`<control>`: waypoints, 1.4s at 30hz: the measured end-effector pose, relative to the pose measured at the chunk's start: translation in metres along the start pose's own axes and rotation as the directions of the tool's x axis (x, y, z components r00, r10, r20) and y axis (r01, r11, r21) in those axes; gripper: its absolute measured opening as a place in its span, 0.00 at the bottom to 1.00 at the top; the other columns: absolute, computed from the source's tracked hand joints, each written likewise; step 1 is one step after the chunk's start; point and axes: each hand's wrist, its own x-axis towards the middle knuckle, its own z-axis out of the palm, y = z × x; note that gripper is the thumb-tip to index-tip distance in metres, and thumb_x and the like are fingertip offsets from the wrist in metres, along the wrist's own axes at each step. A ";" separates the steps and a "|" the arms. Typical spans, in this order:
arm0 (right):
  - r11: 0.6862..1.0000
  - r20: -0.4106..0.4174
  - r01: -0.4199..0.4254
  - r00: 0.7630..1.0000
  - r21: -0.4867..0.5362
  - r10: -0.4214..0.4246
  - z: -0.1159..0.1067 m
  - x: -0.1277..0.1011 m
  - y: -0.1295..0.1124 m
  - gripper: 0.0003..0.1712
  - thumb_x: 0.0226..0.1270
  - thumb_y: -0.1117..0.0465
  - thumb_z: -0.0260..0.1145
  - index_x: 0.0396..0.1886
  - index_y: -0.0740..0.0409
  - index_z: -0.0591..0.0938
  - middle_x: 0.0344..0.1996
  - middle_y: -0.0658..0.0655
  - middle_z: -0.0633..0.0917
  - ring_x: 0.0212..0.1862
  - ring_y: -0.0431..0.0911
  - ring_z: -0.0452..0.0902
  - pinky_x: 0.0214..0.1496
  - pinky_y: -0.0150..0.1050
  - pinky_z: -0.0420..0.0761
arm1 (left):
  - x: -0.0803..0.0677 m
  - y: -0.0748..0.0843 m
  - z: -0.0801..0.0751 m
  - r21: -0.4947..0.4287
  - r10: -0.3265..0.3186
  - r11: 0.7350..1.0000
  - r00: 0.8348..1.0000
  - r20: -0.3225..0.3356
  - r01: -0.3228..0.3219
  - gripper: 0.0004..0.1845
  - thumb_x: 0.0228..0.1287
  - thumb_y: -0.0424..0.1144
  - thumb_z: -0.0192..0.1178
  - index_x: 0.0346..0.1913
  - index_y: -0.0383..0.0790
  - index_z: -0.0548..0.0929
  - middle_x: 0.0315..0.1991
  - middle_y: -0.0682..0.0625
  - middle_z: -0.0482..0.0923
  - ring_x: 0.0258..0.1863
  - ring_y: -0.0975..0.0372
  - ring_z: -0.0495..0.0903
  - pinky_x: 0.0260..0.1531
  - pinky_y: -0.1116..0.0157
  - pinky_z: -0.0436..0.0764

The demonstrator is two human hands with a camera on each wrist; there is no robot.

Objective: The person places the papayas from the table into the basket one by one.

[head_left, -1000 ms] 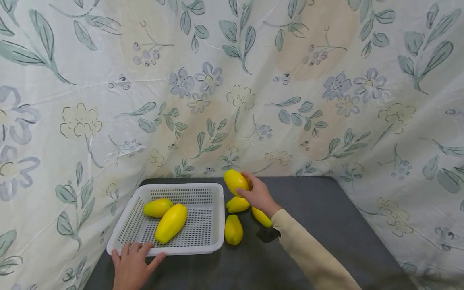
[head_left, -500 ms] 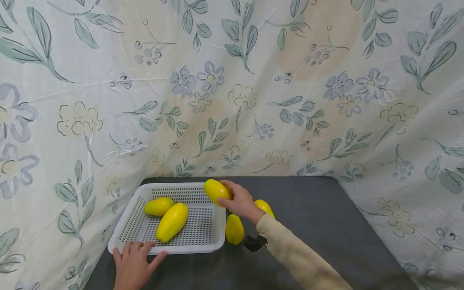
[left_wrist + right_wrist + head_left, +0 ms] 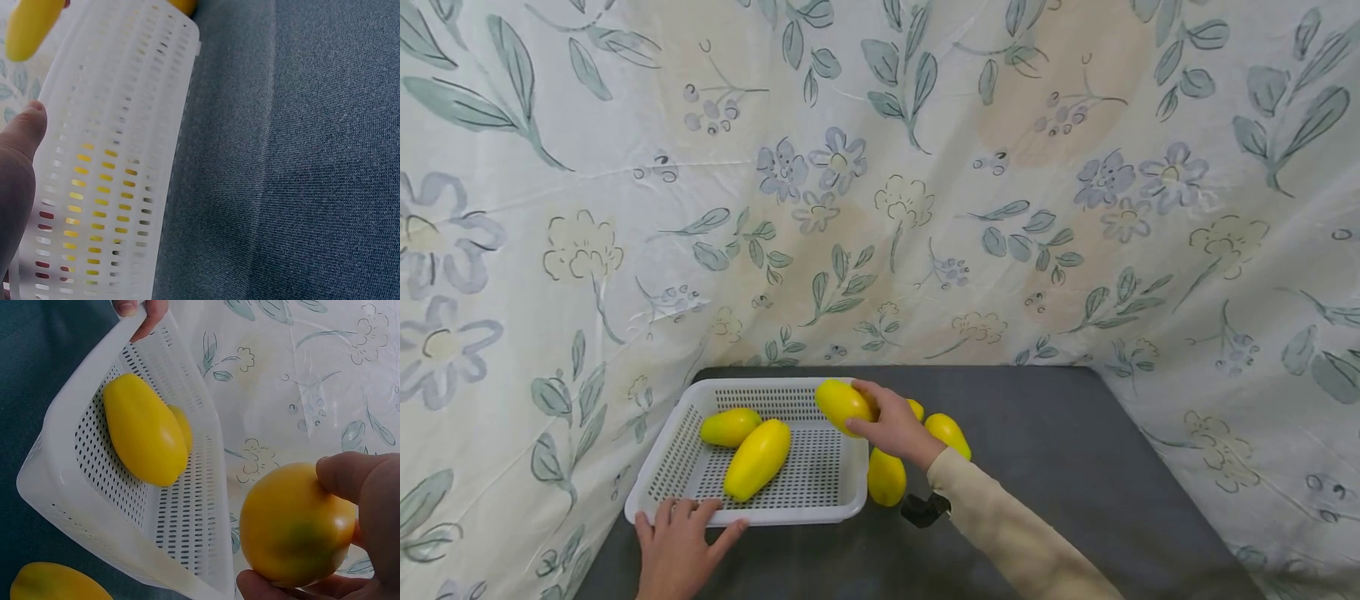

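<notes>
Yellow fruit (image 3: 842,405) gripped by right hand (image 3: 891,427) | left hand (image 3: 677,546) flat on basket (image 3: 790,515) rim | fruits behind wrist part-hidden

Yellow mango (image 3: 842,405) held above white perforated basket (image 3: 854,467), over its right rear corner; 2 mangoes (image 3: 756,458) lie inside, 3 mangoes (image 3: 886,477) on table beside it

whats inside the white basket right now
Two yellow fruits lie inside the white basket. A third, in the right hand, hangs above its far corner.

Head view high, looking down; wrist views close; all share basket (image 3: 850,492).
</notes>
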 end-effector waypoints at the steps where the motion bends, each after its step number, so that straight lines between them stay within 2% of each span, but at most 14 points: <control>1: 1.000 0.004 0.000 1.000 0.000 0.000 0.000 0.000 0.000 0.38 0.72 0.51 0.68 0.77 0.50 0.66 0.69 0.59 0.76 0.56 0.52 0.81 0.61 0.50 0.83 | 0.000 0.001 0.000 0.002 -0.001 1.000 1.000 0.002 0.001 0.57 0.48 0.89 0.42 0.53 0.39 0.85 0.52 0.32 0.79 0.62 0.29 0.63 0.66 0.24 0.41; 6: 0.999 0.016 -0.011 1.000 0.032 0.010 -0.001 -0.002 0.003 0.38 0.71 0.53 0.68 0.77 0.52 0.66 0.72 0.65 0.72 0.62 0.59 0.81 0.54 0.52 0.87 | 0.000 0.004 -0.001 0.006 -0.007 1.000 1.000 0.010 0.007 0.54 0.50 0.87 0.47 0.54 0.39 0.85 0.53 0.30 0.78 0.64 0.28 0.61 0.67 0.24 0.40; 8: 0.999 0.014 -0.015 1.000 0.044 0.015 -0.002 -0.003 0.005 0.38 0.71 0.54 0.69 0.77 0.54 0.66 0.72 0.67 0.72 0.62 0.61 0.81 0.52 0.52 0.88 | -0.001 0.004 -0.001 0.006 -0.007 1.000 1.000 0.004 0.007 0.55 0.49 0.87 0.46 0.54 0.39 0.85 0.53 0.30 0.78 0.64 0.28 0.62 0.67 0.24 0.41; 13: 0.999 -0.003 -0.029 1.000 0.034 0.029 -0.002 -0.005 0.009 0.36 0.71 0.53 0.68 0.75 0.53 0.68 0.71 0.67 0.72 0.64 0.64 0.78 0.56 0.54 0.86 | -0.002 0.005 0.000 0.010 -0.003 1.000 1.000 -0.018 0.003 0.59 0.46 0.90 0.39 0.54 0.39 0.85 0.53 0.30 0.78 0.63 0.29 0.62 0.67 0.25 0.41; 20: 0.999 -0.013 -0.044 0.999 0.020 0.045 -0.002 -0.008 0.012 0.35 0.72 0.52 0.68 0.75 0.53 0.69 0.70 0.65 0.74 0.64 0.64 0.77 0.60 0.57 0.83 | -0.001 0.005 0.001 0.031 -0.001 1.000 1.000 -0.010 0.001 0.54 0.50 0.87 0.45 0.53 0.39 0.85 0.52 0.31 0.79 0.62 0.30 0.63 0.67 0.24 0.43; 29: 0.998 -0.048 -0.066 0.997 0.019 0.067 -0.008 -0.012 0.019 0.34 0.71 0.52 0.68 0.74 0.53 0.70 0.71 0.64 0.74 0.64 0.65 0.77 0.60 0.58 0.83 | -0.002 0.005 0.002 0.020 0.001 1.000 1.000 -0.013 -0.001 0.56 0.48 0.89 0.42 0.53 0.40 0.85 0.51 0.33 0.79 0.62 0.30 0.64 0.66 0.24 0.42; 33: 0.995 -0.067 -0.094 0.993 0.015 0.095 -0.017 -0.017 0.024 0.34 0.71 0.52 0.68 0.74 0.52 0.71 0.70 0.63 0.75 0.65 0.64 0.77 0.59 0.57 0.84 | -0.002 0.006 0.004 0.020 -0.008 1.000 1.000 -0.015 0.008 0.52 0.51 0.86 0.49 0.52 0.40 0.85 0.51 0.33 0.79 0.61 0.31 0.64 0.66 0.23 0.41; 37: 0.994 -0.108 -0.105 0.989 -0.010 0.103 -0.030 -0.024 0.036 0.32 0.72 0.54 0.68 0.73 0.52 0.72 0.70 0.64 0.75 0.64 0.63 0.78 0.60 0.55 0.83 | -0.003 0.005 0.006 0.020 -0.015 1.000 1.000 -0.020 0.015 0.47 0.53 0.81 0.55 0.52 0.39 0.85 0.51 0.31 0.78 0.61 0.30 0.64 0.67 0.23 0.41; 42: 0.989 -0.167 -0.148 0.975 -0.006 0.145 -0.048 -0.037 0.069 0.32 0.73 0.54 0.67 0.73 0.51 0.71 0.70 0.66 0.75 0.63 0.62 0.79 0.60 0.55 0.82 | -0.007 0.002 0.006 0.025 -0.018 1.000 0.999 -0.036 0.019 0.48 0.52 0.82 0.55 0.51 0.39 0.85 0.49 0.31 0.78 0.59 0.31 0.65 0.66 0.24 0.42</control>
